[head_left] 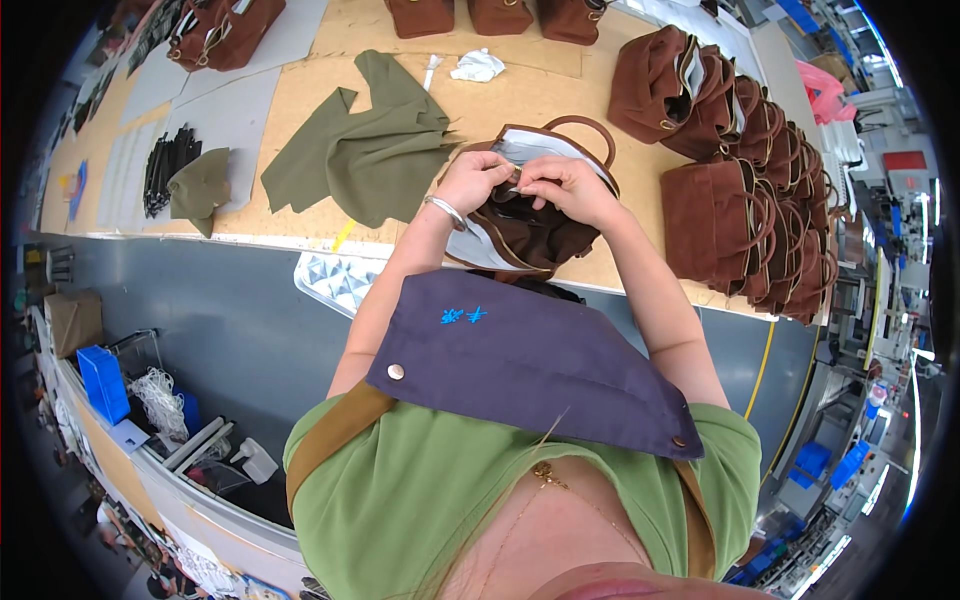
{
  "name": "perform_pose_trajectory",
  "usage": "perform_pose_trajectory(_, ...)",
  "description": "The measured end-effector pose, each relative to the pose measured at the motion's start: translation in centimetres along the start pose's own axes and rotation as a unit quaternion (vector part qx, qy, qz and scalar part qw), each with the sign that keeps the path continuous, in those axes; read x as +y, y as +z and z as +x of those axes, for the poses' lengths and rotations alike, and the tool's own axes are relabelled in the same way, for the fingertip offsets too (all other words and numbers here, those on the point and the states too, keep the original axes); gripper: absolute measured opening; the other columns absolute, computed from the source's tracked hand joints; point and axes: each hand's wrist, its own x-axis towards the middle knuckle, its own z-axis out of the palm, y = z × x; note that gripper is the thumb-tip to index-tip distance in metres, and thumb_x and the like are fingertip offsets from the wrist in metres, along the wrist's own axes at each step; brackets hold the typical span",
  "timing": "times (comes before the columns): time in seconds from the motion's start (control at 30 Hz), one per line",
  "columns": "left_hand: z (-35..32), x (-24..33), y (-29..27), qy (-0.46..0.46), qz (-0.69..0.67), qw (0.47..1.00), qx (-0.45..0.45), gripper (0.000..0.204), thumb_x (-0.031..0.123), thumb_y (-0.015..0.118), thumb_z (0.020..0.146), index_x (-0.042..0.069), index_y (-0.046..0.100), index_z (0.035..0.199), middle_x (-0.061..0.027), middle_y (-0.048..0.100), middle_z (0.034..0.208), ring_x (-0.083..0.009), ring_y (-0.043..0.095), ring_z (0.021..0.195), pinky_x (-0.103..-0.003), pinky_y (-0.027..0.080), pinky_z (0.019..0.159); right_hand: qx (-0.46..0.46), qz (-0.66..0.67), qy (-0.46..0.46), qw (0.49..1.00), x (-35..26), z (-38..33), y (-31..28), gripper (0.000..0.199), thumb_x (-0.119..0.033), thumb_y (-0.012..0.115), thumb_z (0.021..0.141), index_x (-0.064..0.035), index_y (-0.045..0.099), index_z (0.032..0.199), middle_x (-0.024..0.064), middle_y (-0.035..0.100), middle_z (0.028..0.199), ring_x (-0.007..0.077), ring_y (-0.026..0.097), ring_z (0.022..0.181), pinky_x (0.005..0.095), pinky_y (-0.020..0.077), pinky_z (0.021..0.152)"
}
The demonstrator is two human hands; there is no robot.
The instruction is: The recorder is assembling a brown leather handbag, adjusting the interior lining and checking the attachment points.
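In front of me on the table stands a brown handbag (535, 238), its mouth spread wide and its rim lined with white and gold-coloured edging. A curved handle (592, 126) arches up at its far side. Over the opening, my left hand (478, 184) pinches with thumb and fingertips. Close against it, my right hand (570, 190) is also closed in a pinch. Between the fingertips shows a small bit, partly brass-coloured, too small and covered to name. The inside of the bag is dark brown, and part of it is hidden under my hands.
A wrinkled olive cloth (365, 145) lies left of the bag, near crumpled white paper (478, 66). Farther left are black strips (172, 165) and a smaller olive piece (200, 187). Several finished-looking brown bags (712, 222) crowd the right side; more line the far edge.
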Motion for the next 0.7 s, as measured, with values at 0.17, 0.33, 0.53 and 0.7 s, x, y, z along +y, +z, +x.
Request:
perform_pose_trajectory(0.17, 0.0, -0.9, -0.4, 0.031, 0.080, 0.996, -0.005, 0.018, 0.016, 0.058, 0.096, 0.001, 0.067, 0.093, -0.0027, 0.069, 0.087, -0.0083, 0.058, 0.077, -0.024, 0.047, 0.071, -0.042, 0.095, 0.016, 0.994, 0.7, -1.7, 0.9, 0.005, -0.003, 0.065, 0.089, -0.0036, 0.069, 0.092, 0.0058, 0.058, 0.117, 0.0106, 0.066, 0.074, 0.0221, 0.0512, 0.062)
perform_pose_trajectory(0.33, -1.2, 1.3, -1.4, 0.045, 0.131, 0.990, -0.023, 0.019, 0.021, 0.065, 0.092, 0.004, 0.072, 0.094, -0.0051, 0.058, 0.090, -0.0150, 0.058, 0.083, -0.030, 0.047, 0.075, 0.026, 0.083, 0.069, 0.994, -0.1, -1.2, -0.4, 0.019, -0.011, 0.063, 0.092, -0.0052, 0.062, 0.110, 0.0063, 0.059, 0.115, 0.0112, 0.062, 0.070, 0.0234, 0.0495, 0.064)
perform_pose_trajectory(0.53, -1.0, 1.5, -2.3, 0.153, 0.230, 0.960, -0.035, 0.017, 0.015, 0.066, 0.092, 0.003, 0.071, 0.102, -0.0001, 0.052, 0.085, -0.0086, 0.053, 0.069, -0.025, 0.045, 0.062, -0.004, -0.119, 0.032, 0.992, 0.0, 0.9, -2.3, 0.018, -0.013, 0.061, 0.092, -0.0048, 0.063, 0.109, 0.0041, 0.066, 0.096, 0.0087, 0.058, 0.072, 0.0247, 0.0479, 0.069)
perform_pose_trajectory(0.7, -1.4, 3.5, -2.6, 0.194, 0.337, 0.921, 0.029, 0.013, 0.007, 0.066, 0.087, 0.004, 0.068, 0.100, -0.0037, 0.056, 0.079, -0.0140, 0.056, 0.068, -0.028, 0.046, 0.064, -0.055, -0.008, 0.069, 0.996, -0.3, 1.7, -3.6, 0.015, -0.011, 0.063, 0.091, -0.0039, 0.064, 0.104, -0.0012, 0.066, 0.090, 0.0060, 0.055, 0.074, 0.0229, 0.0458, 0.067)
